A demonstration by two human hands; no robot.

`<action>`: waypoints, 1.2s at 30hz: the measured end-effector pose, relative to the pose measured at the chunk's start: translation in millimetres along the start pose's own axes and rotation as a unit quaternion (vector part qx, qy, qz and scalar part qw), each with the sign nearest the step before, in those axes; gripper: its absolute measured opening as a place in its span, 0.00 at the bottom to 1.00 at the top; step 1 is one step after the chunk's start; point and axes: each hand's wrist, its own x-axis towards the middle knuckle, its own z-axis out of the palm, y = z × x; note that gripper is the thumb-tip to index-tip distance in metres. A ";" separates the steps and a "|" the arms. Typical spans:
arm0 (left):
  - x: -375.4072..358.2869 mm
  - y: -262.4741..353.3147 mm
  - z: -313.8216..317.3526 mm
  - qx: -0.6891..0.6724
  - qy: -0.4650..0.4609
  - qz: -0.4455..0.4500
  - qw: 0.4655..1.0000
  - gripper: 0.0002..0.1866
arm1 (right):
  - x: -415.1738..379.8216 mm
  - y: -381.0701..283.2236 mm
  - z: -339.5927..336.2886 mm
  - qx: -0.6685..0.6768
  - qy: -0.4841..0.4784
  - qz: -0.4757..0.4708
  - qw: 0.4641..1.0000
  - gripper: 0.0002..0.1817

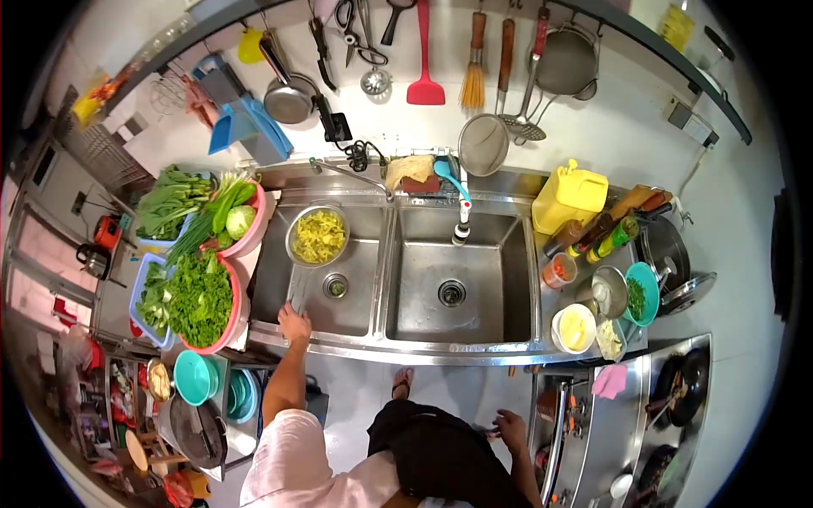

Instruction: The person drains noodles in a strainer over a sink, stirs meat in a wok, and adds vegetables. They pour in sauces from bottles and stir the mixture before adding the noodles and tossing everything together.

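The person's left hand (294, 323) is at the front left corner of a double steel sink, palm down with fingers bent; I cannot tell whether it is closed on anything. A pale streak just beyond the fingers could be a blade or only shine on the metal; if it is a blade, a careless reach could cut. Farther in, toward the back of the left basin (364, 298), sits a metal bowl (317, 264) of chopped yellow-green vegetables (318, 234). It looks well filled, so a knock from the forearm might spill pieces, and these could clog the nearby drain (336, 285). Just left of the hand, a pink tub (240, 328) heaped with leafy greens (200, 298) stands close to the sink; a bumped elbow could shed leaves. The right hand (511, 430) hangs low by the body, fingers loosely parted, apparently holding nothing, near a metal rail (555, 444) it might strike on a turn.
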 end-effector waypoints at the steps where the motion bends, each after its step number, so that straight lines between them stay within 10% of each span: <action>1: 14.8 0.9 4.7 0.018 -0.020 -0.034 0.999 0.29 | -5.0 -25.9 11.0 -0.026 -0.014 -0.021 0.999 0.19; 6: 83.4 -5.8 45.8 0.056 -0.200 -0.095 0.974 0.29 | -22.7 -76.9 26.4 0.049 -0.010 0.025 0.998 0.19; 10: 94.9 -26.3 82.8 -0.219 -0.386 -0.188 0.876 0.17 | -28.1 -48.9 15.1 -0.059 0.074 0.036 0.995 0.18; 15: 55.0 46.3 19.8 -0.585 -0.431 -0.216 0.652 0.07 | -24.9 -50.7 24.2 -0.032 0.061 0.052 0.996 0.18; 31: 9.7 77.6 -62.6 -0.569 -0.281 -0.042 0.772 0.09 | 18.1 -100.3 43.8 -0.013 -0.020 -0.057 0.998 0.18; 36: 2.7 87.2 -88.9 -0.631 -0.294 -0.059 0.715 0.11 | 1.7 -117.7 51.7 -0.007 -0.011 -0.032 0.999 0.19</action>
